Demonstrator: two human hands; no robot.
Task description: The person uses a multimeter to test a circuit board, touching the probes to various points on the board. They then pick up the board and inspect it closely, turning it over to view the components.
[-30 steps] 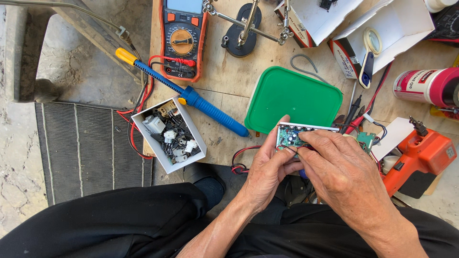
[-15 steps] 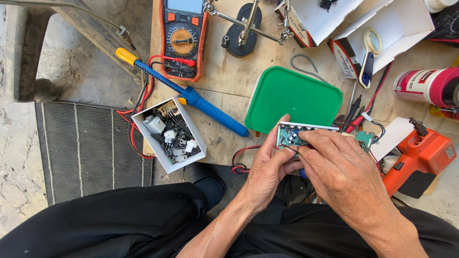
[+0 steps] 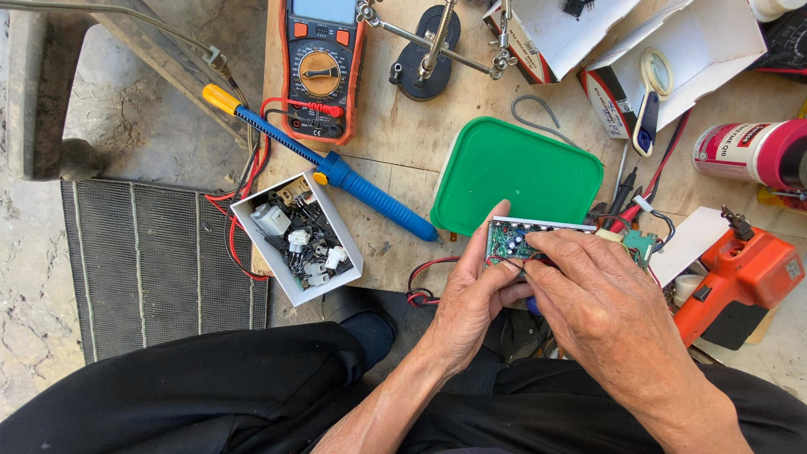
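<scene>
Both hands' fingers clasped around a green circuit board (image 3: 514,240): left hand (image 3: 477,294) beneath, right hand (image 3: 601,298) arched over.

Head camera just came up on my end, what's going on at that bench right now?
A seated person holds a green circuit board in both hands at the near edge of a wooden bench. The left hand grips its left end; the right hand covers its right part, fingers on its face. Beside it lie a green plastic lid, a blue desoldering pump, a white box of small parts, a multimeter and an orange tool.
</scene>
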